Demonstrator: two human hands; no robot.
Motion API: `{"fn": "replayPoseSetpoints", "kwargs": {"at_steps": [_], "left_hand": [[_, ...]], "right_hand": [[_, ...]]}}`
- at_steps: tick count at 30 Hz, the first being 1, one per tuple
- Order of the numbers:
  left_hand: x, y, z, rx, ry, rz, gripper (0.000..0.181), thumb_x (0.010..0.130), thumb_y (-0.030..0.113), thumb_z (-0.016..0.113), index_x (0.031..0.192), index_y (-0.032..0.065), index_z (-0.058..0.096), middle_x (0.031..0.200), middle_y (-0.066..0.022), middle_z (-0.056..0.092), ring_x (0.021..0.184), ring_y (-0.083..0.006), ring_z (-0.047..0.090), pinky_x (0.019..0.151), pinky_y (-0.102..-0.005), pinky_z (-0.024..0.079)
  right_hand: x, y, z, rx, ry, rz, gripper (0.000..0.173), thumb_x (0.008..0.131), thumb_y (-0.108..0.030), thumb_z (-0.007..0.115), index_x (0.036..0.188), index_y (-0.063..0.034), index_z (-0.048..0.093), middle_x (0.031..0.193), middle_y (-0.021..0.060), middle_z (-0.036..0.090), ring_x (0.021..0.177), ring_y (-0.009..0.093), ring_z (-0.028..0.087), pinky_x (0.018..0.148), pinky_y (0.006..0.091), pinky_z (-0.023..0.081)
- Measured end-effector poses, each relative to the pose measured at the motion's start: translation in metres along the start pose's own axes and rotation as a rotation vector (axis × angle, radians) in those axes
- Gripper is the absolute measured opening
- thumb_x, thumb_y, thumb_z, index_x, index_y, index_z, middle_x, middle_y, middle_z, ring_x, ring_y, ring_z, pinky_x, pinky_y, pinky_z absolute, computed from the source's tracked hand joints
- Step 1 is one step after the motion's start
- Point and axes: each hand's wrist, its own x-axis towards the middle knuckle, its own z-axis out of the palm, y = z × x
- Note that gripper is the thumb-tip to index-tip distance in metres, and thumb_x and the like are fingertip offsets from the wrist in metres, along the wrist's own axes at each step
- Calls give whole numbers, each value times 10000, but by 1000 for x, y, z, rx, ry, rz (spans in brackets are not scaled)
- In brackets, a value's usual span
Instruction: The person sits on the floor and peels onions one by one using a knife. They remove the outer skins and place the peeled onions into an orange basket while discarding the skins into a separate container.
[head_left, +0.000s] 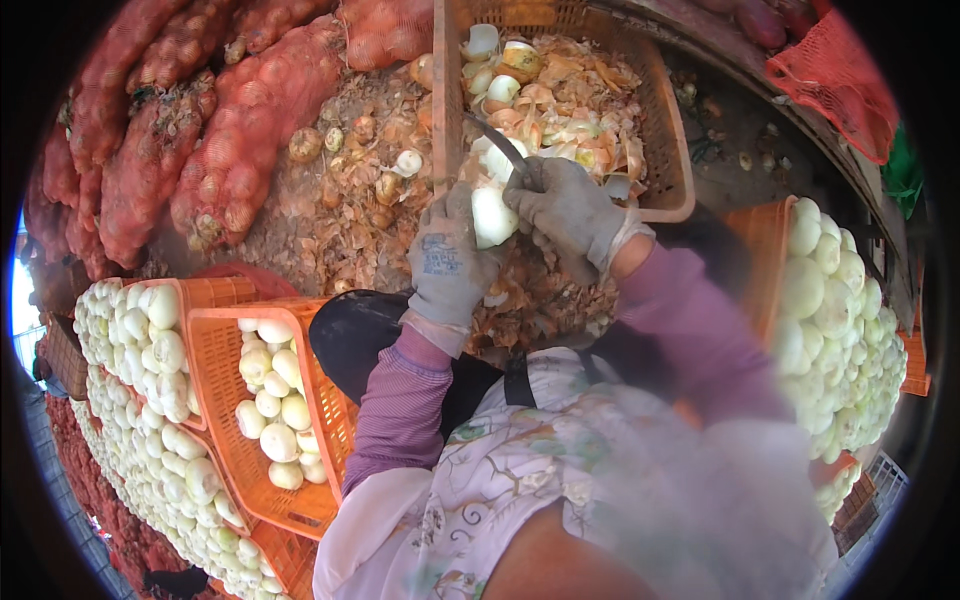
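Both of my hands wear grey work gloves. My left hand (452, 262) grips a peeled white onion (493, 217) over the near end of an orange plastic crate (679, 142). In my right hand (574, 210) is a knife with a dark curved blade (498, 140), pointing up and to the left. The right fingers are close beside the onion; whether they touch it cannot be told. Papery onion skins (562, 97) fill much of the crate, with another white onion (501, 161) just beyond the held one and a partly peeled onion (521, 60) farther back.
Red mesh sacks of onions (259, 127) are piled at the upper left. Loose skins (337, 202) and small onions litter the ground. An orange crate (217, 390) partly filled with peeled onions stands left of my knee; heaped peeled onions (832, 322) stand at right.
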Motion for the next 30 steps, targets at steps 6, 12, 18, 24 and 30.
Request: {"fn": "replayPoseSetpoints", "kwargs": {"at_steps": [6,12,18,24,30], "left_hand": [[-5,-4,-2,-18,41,50,656,660,116,809,1237,4,517,1059,-195,631,927,-388,629,776,-431,532],[-6,0,-16,-346,33,-15,679,669,82,827,1270,-4,523,1098,-182,649,1004,-311,648,864,-358,529],[-12,6,-32,-1098,53,-277,626,751,-7,738,1319,-8,473,1170,-137,639,1045,-235,646,897,-347,533],[-20,-36,-61,-1603,291,-234,530,876,122,647,1348,-14,448,1274,-162,571,1173,-316,565,1011,-471,474],[-120,-88,-194,-504,793,-410,546,844,124,718,1305,-58,487,1237,-155,585,1153,-282,566,985,-398,477]], "right_hand": [[15,20,-5,-524,170,-260,294,893,-238,587,994,37,602,860,230,662,823,354,662,737,427,510],[21,39,-19,-637,233,-191,291,909,-251,569,1002,24,588,927,245,659,910,388,643,811,441,487],[19,52,-31,-760,249,-69,308,875,-268,576,1004,11,608,966,252,656,975,406,625,864,463,474],[38,66,-73,-597,523,-91,304,818,-258,631,895,33,680,894,277,672,921,383,670,850,427,510],[66,65,-121,205,652,-15,195,900,-129,558,1013,16,621,762,121,661,613,183,626,538,343,521]]}}
